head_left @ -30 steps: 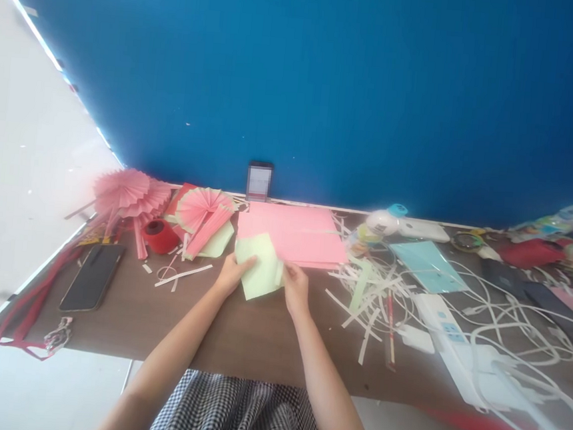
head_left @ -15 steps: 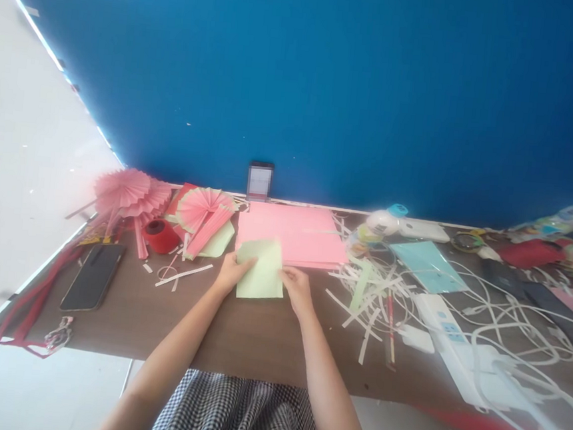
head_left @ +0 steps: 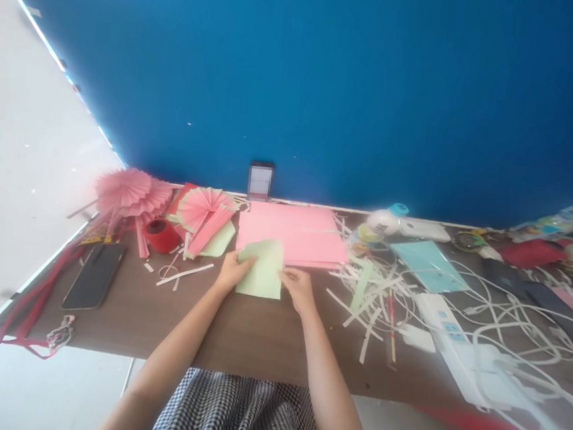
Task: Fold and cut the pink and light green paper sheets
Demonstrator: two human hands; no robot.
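Note:
A light green sheet of paper (head_left: 261, 273) is held up between my two hands over the table. My left hand (head_left: 234, 272) pinches its left side, with the thumb lying across the front. At the right edge, my right hand (head_left: 299, 288) has its fingertips closed on the paper's border. Directly behind it lies a stack of pink paper (head_left: 295, 232), partly covered by the green sheet. Left of my left hand is a pleated pink and green paper fan (head_left: 209, 215).
Pink pleated fans (head_left: 128, 194), a red thread spool (head_left: 161, 236) and a dark phone (head_left: 93, 277) lie left. Paper strips (head_left: 372, 293), a glue bottle (head_left: 383, 223), a teal packet (head_left: 430, 264) and a power strip (head_left: 449, 336) with tangled cables fill the right. A small phone (head_left: 260, 180) leans on the blue wall.
The green sheet has shifted and tilted slightly, its right edge now a little further left. Both hands stay nearly in place, still on the paper.

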